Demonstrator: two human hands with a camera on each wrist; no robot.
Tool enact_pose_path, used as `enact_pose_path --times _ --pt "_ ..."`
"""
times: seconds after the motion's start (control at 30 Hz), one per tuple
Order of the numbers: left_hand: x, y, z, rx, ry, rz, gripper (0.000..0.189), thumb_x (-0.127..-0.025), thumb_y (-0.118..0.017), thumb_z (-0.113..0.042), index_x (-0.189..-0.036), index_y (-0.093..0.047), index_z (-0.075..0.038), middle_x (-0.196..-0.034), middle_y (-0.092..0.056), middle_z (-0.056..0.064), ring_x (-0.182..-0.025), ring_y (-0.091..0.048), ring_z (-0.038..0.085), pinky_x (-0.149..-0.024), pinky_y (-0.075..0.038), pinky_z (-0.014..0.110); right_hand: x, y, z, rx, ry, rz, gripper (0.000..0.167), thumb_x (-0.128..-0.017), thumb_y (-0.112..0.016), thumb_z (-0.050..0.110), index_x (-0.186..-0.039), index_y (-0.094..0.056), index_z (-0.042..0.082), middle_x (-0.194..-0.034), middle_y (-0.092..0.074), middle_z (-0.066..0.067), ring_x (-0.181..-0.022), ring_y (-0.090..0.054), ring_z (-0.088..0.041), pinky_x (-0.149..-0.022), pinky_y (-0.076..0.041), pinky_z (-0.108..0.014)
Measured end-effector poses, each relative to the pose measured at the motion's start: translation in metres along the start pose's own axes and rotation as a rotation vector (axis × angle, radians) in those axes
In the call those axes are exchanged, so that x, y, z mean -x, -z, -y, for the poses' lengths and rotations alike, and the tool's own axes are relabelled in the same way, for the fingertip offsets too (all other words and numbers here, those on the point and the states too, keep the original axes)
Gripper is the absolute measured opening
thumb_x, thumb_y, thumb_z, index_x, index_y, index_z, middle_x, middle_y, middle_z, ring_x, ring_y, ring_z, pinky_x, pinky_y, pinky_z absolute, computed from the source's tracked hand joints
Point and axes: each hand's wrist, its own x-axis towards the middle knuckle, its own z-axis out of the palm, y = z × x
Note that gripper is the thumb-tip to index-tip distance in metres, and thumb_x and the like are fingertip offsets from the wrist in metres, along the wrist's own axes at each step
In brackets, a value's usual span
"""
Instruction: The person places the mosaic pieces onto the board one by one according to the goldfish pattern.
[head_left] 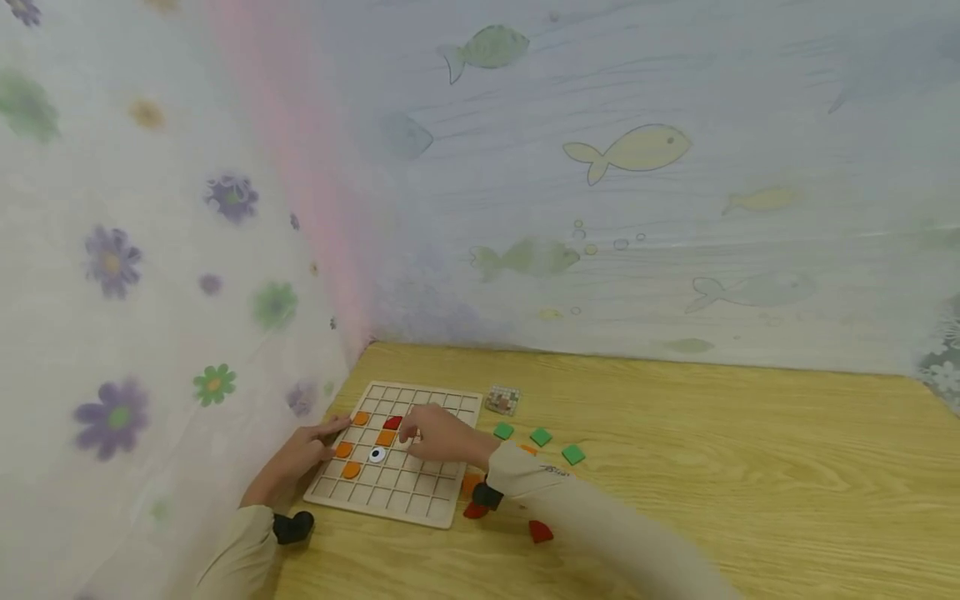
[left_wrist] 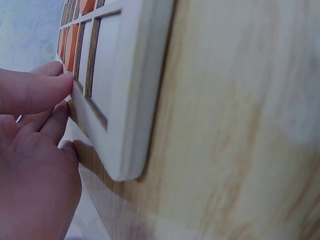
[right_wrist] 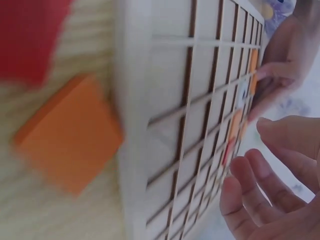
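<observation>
A wooden grid board (head_left: 420,500) lies at the left of the table. In its cells are several orange round pieces (head_left: 352,470), an orange square (head_left: 386,437), a red quarter-round piece (head_left: 393,423) and a white disc with a black dot (head_left: 377,454). My left hand (head_left: 300,457) touches the board's left edge, index finger and thumb spread apart along it. In the left wrist view the thumb (left_wrist: 35,92) meets that edge. My right hand (head_left: 442,435) hovers over the board's middle, just right of the red piece. The right wrist view shows its fingers (right_wrist: 232,202) apart from the thumb, nothing between them.
Right of the board lie green squares (head_left: 573,454), red quarter-round pieces (head_left: 540,531) and an orange square (right_wrist: 70,135), some partly behind the right arm. A small patterned card (head_left: 502,400) sits beside the far right corner. Draped walls (head_left: 345,275) border the table's left and back.
</observation>
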Motion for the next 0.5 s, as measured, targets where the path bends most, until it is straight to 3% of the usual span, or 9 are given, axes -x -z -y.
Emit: enact_pose_path --times 0.23,0.5 --pt "-0.004 0.001 -0.001 -0.030 -0.027 -0.007 0.064 -0.081 -0.048 0.005 -0.144 -0.038 -0.003 -0.154 -0.018 0.018 -0.142 -0.006 0.037 -0.111 -0.009 0.054 0.029 0.021 -0.001 0.028 0.008 0.038 0.012 -0.087 -0.063 0.007 -0.096 -0.072 0.006 -0.093 -0.063 -0.005 -0.077 -0.056 -0.013 -0.070 -0.044 -0.018" --pt "-0.002 0.000 0.002 -0.004 -0.002 0.001 0.066 -0.080 -0.049 0.006 -0.144 -0.038 -0.004 -0.154 -0.013 0.021 -0.142 -0.005 0.038 -0.110 -0.009 0.055 0.063 0.020 0.003 0.058 -0.010 0.165 0.014 -0.087 -0.065 0.009 -0.099 -0.071 0.010 -0.094 -0.060 0.001 -0.071 -0.050 -0.005 -0.066 -0.042 -0.015"
